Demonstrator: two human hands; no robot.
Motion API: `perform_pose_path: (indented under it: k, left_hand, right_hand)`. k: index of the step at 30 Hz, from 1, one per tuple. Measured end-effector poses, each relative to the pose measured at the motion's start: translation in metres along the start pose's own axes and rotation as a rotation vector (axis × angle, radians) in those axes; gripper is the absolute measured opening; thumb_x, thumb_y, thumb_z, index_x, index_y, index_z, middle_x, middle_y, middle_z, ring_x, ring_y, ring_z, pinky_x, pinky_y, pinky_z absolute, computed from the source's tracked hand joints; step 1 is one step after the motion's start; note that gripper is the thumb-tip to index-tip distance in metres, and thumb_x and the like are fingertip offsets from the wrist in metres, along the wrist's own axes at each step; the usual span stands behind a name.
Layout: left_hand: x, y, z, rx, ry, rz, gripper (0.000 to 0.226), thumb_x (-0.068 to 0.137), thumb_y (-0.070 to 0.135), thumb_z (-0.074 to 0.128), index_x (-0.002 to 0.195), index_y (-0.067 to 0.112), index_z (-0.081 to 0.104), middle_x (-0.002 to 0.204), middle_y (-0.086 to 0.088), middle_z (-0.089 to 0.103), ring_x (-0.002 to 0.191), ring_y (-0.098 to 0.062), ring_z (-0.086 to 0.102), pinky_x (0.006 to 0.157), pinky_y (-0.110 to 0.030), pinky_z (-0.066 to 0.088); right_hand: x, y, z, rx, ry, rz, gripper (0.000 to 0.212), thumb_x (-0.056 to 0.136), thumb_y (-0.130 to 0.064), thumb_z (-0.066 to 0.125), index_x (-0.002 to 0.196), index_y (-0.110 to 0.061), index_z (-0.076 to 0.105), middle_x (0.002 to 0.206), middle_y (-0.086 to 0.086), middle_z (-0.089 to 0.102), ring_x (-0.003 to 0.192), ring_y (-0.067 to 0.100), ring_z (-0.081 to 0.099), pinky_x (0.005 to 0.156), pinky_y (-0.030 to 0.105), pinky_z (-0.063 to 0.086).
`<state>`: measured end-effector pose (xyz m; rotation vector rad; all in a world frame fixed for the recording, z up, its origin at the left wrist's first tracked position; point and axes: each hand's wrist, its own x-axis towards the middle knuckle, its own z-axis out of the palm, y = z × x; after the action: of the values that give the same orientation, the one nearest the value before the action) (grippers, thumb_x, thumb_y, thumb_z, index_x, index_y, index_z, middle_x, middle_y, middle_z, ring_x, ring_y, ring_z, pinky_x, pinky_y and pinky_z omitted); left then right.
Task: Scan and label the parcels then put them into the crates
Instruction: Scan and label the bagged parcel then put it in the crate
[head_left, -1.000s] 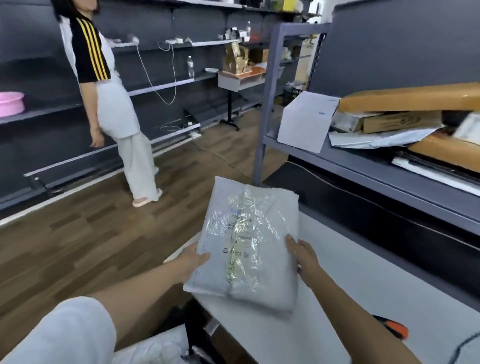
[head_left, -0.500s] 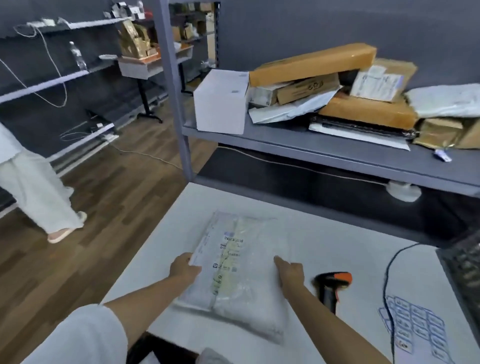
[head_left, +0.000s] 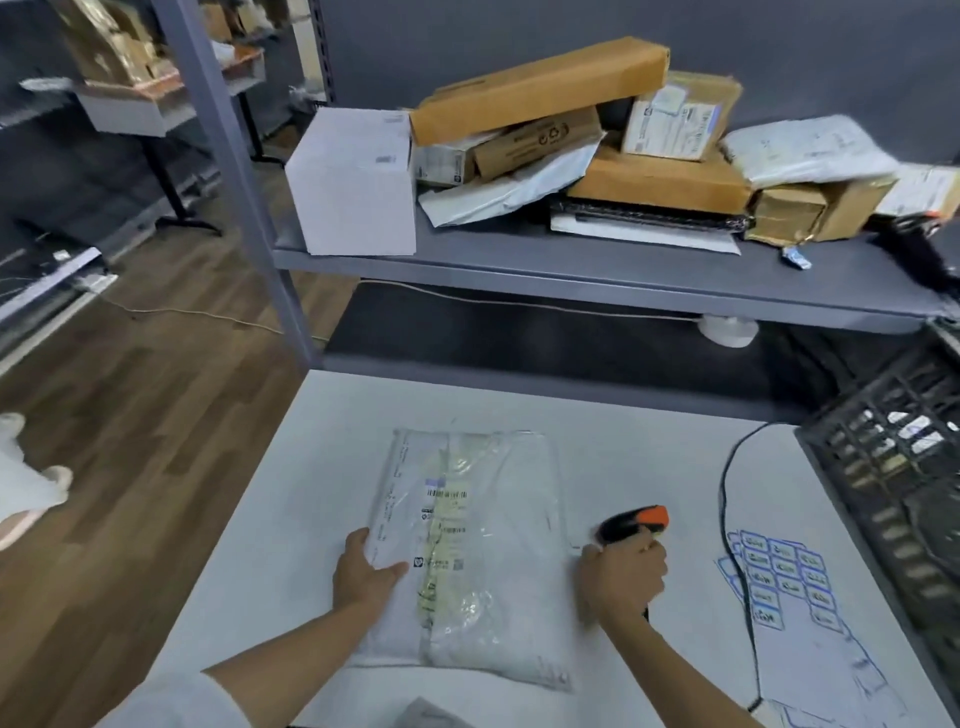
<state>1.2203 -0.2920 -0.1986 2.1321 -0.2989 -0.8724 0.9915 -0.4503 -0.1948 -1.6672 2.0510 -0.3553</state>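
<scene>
Behind the white table (head_left: 322, 519) I see the grey shelf (head_left: 571, 270), the biggest thing here, loaded with parcels. I count one white box (head_left: 353, 187) at its left end, about five brown cartons, the long carton (head_left: 535, 88) lying tilted on top of the others, and two or three white poly mailers tucked among them; the pile overlaps too much for an exact count.

Right of the table, at the frame edge, one black crate (head_left: 893, 467) with lattice walls. Something white shows through the lattice, can't tell what.

On the table itself: one parcel (head_left: 467, 561), a flat white bag with a clear taped front and barcode labels, lying near the table's front edge. One sheet of blue-outlined labels (head_left: 779, 577) lies at the table's right side, just beside the crate, with the black cable (head_left: 727, 499) running across it.

My left hand (head_left: 363, 571) rests on the parcel's left edge, thumb on top, fingers hidden under or beside the bag, so I can't tell if it pinches or just steadies. My right hand (head_left: 621, 582), just right of the parcel, has its fingers curled round the handle of the single scanner (head_left: 636, 522), black with an orange head, nose pointing away from me. Motion blur there.
</scene>
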Motion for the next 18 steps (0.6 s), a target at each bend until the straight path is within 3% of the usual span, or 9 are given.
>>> perform_pose_path:
  k: [2,5,9,11,14,18]
  left_hand:
    - [0.003,-0.001,0.001,0.0,0.011,0.001,0.071,0.075,0.011,0.078,0.135,0.011,0.04,0.126,-0.012,0.055,0.113,-0.031,0.054,0.093,-0.036,0.044]
    - [0.002,-0.003,0.004,-0.023,0.026,0.004,0.068,0.074,0.009,0.078,0.133,0.011,0.043,0.123,-0.013,0.057,0.111,-0.031,0.055,0.093,-0.037,0.046]
    - [-0.005,-0.003,0.011,-0.025,0.085,0.038,0.068,0.075,0.007,0.077,0.135,0.008,0.044,0.122,-0.015,0.058,0.111,-0.032,0.055,0.092,-0.038,0.047]
    - [-0.008,-0.002,0.016,-0.033,0.084,0.05,0.069,0.075,0.008,0.078,0.135,0.008,0.045,0.121,-0.015,0.058,0.111,-0.032,0.055,0.094,-0.039,0.047]
    - [-0.013,0.003,0.028,-0.052,0.059,0.074,0.07,0.074,0.01,0.078,0.136,0.006,0.044,0.123,-0.016,0.058,0.112,-0.032,0.055,0.096,-0.04,0.047]
    - [-0.024,0.01,0.048,-0.019,0.016,0.1,0.074,0.076,0.014,0.077,0.14,0.005,0.04,0.129,-0.016,0.054,0.119,-0.031,0.051,0.099,-0.037,0.043]
  right_hand:
    - [-0.001,0.007,-0.004,-0.047,-0.089,0.083,0.082,0.075,-0.016,0.072,0.141,0.003,0.027,0.124,0.025,0.044,0.112,0.041,0.047,0.091,0.046,0.042]
    - [0.006,0.017,-0.002,-0.102,-0.068,0.08,0.071,0.083,-0.008,0.061,0.143,0.002,0.025,0.127,0.028,0.04,0.113,0.043,0.044,0.091,0.05,0.044]
    - [0.013,0.012,-0.017,0.054,-0.12,0.185,0.07,0.088,-0.015,0.062,0.144,-0.003,0.021,0.128,0.028,0.037,0.112,0.046,0.046,0.087,0.05,0.042]
    - [0.02,0.005,-0.03,0.22,-0.107,0.162,0.062,0.086,-0.025,0.064,0.133,0.001,0.033,0.12,0.025,0.045,0.104,0.043,0.052,0.08,0.046,0.043]
    - [0.018,-0.014,-0.055,0.498,-0.116,0.123,0.043,0.076,-0.038,0.057,0.097,-0.001,0.049,0.082,0.013,0.054,0.065,0.027,0.052,0.06,0.032,0.04]
    - [-0.005,-0.046,-0.077,0.739,-0.443,0.135,0.022,0.087,-0.028,0.056,0.083,-0.006,0.055,0.07,0.008,0.052,0.056,0.021,0.05,0.057,0.032,0.042]
